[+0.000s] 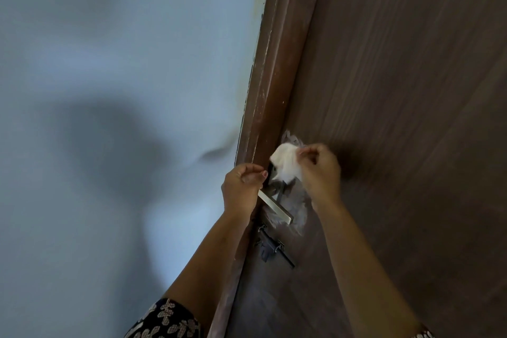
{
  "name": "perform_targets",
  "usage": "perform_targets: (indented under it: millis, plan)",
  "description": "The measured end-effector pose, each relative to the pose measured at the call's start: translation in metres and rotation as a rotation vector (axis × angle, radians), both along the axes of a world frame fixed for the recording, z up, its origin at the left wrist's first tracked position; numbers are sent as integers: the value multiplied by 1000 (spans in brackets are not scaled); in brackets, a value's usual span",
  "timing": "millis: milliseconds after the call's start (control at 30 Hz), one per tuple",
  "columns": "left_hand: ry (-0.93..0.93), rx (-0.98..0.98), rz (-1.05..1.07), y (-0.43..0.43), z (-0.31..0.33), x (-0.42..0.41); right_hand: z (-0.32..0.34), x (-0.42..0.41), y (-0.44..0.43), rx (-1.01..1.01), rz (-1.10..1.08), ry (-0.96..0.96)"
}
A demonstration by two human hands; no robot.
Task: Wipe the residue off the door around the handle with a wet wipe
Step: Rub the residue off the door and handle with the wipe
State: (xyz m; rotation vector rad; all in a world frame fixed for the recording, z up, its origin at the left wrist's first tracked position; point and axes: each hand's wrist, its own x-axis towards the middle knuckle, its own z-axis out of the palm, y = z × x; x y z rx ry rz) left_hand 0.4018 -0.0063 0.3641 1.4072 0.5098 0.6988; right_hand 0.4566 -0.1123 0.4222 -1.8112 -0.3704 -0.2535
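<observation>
Against the dark brown wood-grain door (397, 90), the right hand (319, 170) is clenched around a crumpled white wet wipe (285, 162), pressing it to the panel just above the flat silver lever handle (275, 206). Whitish smeared residue (300, 214) surrounds the handle. Left hand (241, 189), fingers curled, grips the handle's near end beside the reddish-brown door frame (274, 77). Below sits a dark metal bolt latch (271, 247).

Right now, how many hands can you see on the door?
2. The left hand is by the door frame's edge, next to the silver handle. The right hand is higher on the door, holding the white wet wipe above the handle.
</observation>
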Motion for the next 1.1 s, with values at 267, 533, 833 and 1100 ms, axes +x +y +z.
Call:
perform_targets:
  millis: [267,533,833,1100]
  plan:
    - [6,38,31,9,2,2,5,39,18,-1111,-173,-1076]
    - [24,-39,-7,16,-14,9,-30,47,11,-1616,-253,-996]
    - [4,-98,-80,10,-21,24,-34,47,10,-1800,-40,-1020]
    - [-7,-144,-90,12,-29,27,-32,48,27,-1752,-110,-877]
